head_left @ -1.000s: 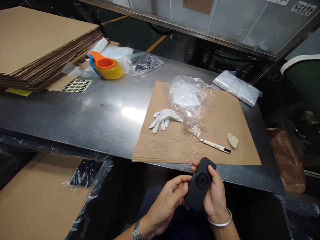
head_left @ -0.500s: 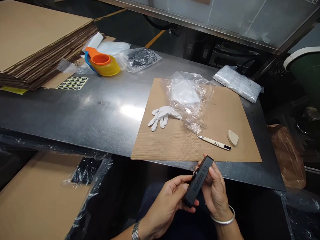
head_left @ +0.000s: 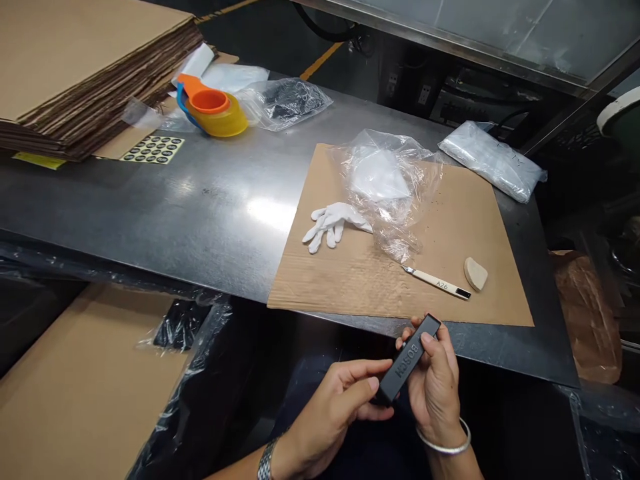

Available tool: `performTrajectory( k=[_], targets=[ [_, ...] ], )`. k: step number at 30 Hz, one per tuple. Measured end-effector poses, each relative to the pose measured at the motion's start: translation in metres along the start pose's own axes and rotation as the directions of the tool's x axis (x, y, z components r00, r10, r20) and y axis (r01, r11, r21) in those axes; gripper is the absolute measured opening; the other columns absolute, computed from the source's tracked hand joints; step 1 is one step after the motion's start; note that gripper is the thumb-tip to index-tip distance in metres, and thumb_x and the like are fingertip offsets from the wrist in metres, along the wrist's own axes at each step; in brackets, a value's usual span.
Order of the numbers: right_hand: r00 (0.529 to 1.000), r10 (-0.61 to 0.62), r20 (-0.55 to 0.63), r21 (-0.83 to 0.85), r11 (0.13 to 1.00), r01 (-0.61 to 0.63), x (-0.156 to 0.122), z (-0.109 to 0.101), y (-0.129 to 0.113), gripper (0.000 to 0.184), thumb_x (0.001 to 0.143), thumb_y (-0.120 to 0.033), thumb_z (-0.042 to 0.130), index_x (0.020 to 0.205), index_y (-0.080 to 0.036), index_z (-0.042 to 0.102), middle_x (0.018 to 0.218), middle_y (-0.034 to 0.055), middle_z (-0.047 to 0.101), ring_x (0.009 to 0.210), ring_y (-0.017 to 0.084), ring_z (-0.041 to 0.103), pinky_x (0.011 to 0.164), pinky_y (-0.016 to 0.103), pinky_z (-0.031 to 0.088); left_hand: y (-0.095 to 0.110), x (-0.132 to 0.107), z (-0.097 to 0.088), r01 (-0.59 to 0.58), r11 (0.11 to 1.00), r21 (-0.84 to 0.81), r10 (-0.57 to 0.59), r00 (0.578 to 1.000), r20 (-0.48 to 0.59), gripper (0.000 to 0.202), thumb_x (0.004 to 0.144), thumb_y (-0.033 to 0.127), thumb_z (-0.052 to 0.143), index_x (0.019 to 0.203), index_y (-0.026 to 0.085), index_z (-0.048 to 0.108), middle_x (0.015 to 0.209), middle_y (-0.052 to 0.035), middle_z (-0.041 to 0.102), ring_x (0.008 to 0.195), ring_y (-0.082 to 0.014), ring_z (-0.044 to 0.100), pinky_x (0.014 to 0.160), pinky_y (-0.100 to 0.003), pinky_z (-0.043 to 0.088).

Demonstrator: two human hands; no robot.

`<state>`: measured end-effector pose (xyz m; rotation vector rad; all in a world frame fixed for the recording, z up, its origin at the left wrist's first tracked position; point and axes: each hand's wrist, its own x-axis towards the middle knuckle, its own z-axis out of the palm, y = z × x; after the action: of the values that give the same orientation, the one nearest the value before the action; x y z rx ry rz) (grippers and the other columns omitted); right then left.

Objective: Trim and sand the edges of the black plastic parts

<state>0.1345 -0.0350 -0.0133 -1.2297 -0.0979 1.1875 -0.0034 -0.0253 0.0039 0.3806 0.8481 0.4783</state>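
Both hands closed on the black rectangular plastic casing [head_left: 409, 360], held narrow edge up with the BOSCH lettering showing, below the near edge of the steel table [head_left: 200, 213]. My left hand [head_left: 340, 400] pinches its lower end between thumb and fingers; my right hand [head_left: 435, 390] wraps the upper end. Brown cardboard sheet [head_left: 360, 287] at 12 o'clock. On it: cream-handled knife marked A26 [head_left: 440, 284] at 1 o'clock, white cloth glove [head_left: 331, 223] at 11 o'clock.
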Motion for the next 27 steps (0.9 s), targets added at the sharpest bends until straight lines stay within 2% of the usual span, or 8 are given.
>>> performTrajectory(
  k=[2, 7, 13, 18, 27],
  targets=[
    [1.000, -0.007, 0.008, -0.010, 1.000, 0.008, 0.0007, -0.0006, 0.0012, 0.030, 0.073, -0.028, 0.065, 0.100, -0.024, 0.053, 0.091, -0.0018, 0.055, 0.070, 0.010, 0.053, 0.062, 0.022, 0.047, 0.0013, -0.0014, -0.0006, 0.015, 1.000, -0.013, -0.015, 1.000, 0.011, 0.035, 0.070, 0.029, 0.068, 0.103, 0.015, 0.069, 0.106, -0.0123, 0.065, 0.091, -0.0242, 0.059, 0.083, -0.042, 0.049],
    [0.998, -0.047, 0.041, -0.004, 0.999, 0.047, -0.0003, 0.0005, 0.0018, 0.027, 0.073, -0.026, 0.064, 0.097, -0.025, 0.052, 0.085, -0.0032, 0.053, 0.069, 0.011, 0.053, 0.062, 0.023, 0.046, 0.0012, -0.0008, 0.0001, 0.025, 0.999, 0.020, -0.024, 0.999, -0.031, 0.035, 0.067, 0.025, 0.069, 0.100, 0.013, 0.070, 0.088, -0.0101, 0.069, 0.077, -0.0188, 0.060, 0.080, -0.039, 0.047],
    [0.995, -0.082, 0.051, 0.001, 0.997, 0.082, -0.0020, 0.0020, 0.0028, 0.027, 0.072, -0.025, 0.061, 0.098, -0.027, 0.052, 0.088, -0.0022, 0.051, 0.073, 0.013, 0.054, 0.063, 0.027, 0.046, 0.0016, -0.0012, 0.0032, 0.028, 0.998, 0.054, -0.023, 0.996, -0.084, 0.035, 0.065, 0.023, 0.068, 0.098, 0.012, 0.069, 0.086, -0.0111, 0.069, 0.079, -0.0206, 0.059, 0.079, -0.038, 0.045],
    [0.991, -0.108, 0.077, -0.015, 0.994, 0.109, -0.0027, 0.0006, 0.0050, 0.027, 0.073, -0.025, 0.061, 0.099, -0.027, 0.051, 0.090, -0.0014, 0.051, 0.073, 0.013, 0.052, 0.060, 0.027, 0.044, -0.0032, -0.0001, 0.0011, 0.047, 0.998, 0.033, -0.043, 0.992, -0.115, 0.034, 0.063, 0.024, 0.070, 0.095, 0.012, 0.068, 0.098, -0.0121, 0.066, 0.081, -0.0207, 0.059, 0.078, -0.038, 0.045],
    [0.982, -0.158, 0.102, -0.048, 0.985, 0.164, -0.0034, -0.0012, 0.0090, 0.028, 0.073, -0.026, 0.059, 0.100, -0.028, 0.051, 0.090, -0.0013, 0.051, 0.071, 0.012, 0.051, 0.063, 0.028, 0.043, -0.0040, 0.0013, 0.0006, 0.072, 0.997, 0.030, -0.068, 0.991, -0.113, 0.037, 0.063, 0.025, 0.069, 0.096, 0.010, 0.066, 0.081, -0.0103, 0.068, 0.077, -0.0212, 0.059, 0.079, -0.040, 0.042]
  ],
)
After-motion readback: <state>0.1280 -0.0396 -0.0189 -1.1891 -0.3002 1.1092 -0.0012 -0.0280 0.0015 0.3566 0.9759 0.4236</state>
